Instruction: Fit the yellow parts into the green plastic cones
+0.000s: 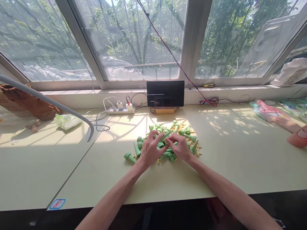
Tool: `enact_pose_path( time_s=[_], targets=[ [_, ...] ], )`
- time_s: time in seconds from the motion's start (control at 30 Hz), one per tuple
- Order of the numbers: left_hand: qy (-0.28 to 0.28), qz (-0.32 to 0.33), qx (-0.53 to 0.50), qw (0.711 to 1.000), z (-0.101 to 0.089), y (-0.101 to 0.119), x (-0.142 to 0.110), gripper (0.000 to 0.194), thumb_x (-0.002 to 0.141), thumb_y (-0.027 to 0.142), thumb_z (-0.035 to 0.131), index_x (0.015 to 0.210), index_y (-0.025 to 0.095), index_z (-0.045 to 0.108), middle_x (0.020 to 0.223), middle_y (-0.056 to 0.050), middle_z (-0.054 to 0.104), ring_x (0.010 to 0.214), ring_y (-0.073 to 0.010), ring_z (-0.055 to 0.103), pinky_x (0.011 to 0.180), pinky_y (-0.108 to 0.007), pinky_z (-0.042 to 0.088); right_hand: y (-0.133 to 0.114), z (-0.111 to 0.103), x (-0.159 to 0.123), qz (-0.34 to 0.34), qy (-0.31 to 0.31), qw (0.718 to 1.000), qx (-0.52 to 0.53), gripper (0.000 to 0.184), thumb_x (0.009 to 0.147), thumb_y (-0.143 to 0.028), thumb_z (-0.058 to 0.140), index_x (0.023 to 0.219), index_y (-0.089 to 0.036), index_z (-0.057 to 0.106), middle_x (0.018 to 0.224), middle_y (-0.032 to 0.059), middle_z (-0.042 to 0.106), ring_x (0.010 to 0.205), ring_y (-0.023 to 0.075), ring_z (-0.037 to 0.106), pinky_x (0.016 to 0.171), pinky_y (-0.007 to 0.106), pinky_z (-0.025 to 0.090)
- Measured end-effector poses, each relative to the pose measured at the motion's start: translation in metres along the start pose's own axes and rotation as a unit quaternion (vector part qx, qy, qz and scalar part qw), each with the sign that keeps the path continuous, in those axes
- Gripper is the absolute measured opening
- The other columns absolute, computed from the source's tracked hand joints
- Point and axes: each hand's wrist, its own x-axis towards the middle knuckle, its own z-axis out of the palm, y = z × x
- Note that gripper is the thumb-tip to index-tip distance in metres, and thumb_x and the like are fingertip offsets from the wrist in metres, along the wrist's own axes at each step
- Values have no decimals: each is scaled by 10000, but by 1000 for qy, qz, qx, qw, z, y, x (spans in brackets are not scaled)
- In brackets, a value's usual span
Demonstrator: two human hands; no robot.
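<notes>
A pile of green plastic cone-shaped spikes (137, 149) with ribbed caps, mixed with small yellow plastic pieces (198, 150), lies on the table. Over the middle of it my left hand (151, 148) is curled, thumb and fingers closed around a green plastic spike (165, 136) whose tapered end points up and to the right. Close beside it, my right hand (179, 147) has thumb and fingertips pinched together at the spike's lower side. Whatever sits between those fingertips is too small or hidden to name.
Behind the pile a dark tablet (165, 93) stands on a small support. A power strip (121, 110) with cables lies to its left. A grey curved rod (59, 103) reaches in from the left. Another person's arm (284, 124) rests at the right, near pink and clear packages (270, 110).
</notes>
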Motion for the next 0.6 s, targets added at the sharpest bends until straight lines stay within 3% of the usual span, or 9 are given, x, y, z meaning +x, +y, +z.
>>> enact_pose_path(
  time_s=[0.2, 0.33, 0.6],
  targets=[
    [-6, 2, -21, 1000, 4, -1, -2, 325, 850, 369, 640, 1125, 201, 596, 951, -61, 553, 695, -140, 568, 533, -235, 458, 4, 4, -3, -38, -4, 998, -58, 263, 929, -342, 552, 715, -199, 609, 652, 13, 584, 606, 151, 510, 598, 287, 425],
    [5, 7, -53, 999, 5, -1, -3, 286, 853, 343, 637, 1095, 203, 578, 948, -53, 546, 711, -137, 567, 565, -238, 463, 4, 4, -3, -32, -5, 999, -41, 244, 920, -312, 565, 711, -195, 610, 661, 16, 594, 615, 150, 515, 592, 283, 429],
    [19, 15, -107, 994, 6, -3, -4, 313, 819, 289, 661, 1107, 211, 568, 950, -34, 534, 583, -75, 473, 532, -223, 439, 0, 3, -1, 90, -21, 991, 101, 279, 862, -400, 611, 691, -180, 624, 647, 10, 602, 595, 138, 547, 544, 257, 455]
  ],
)
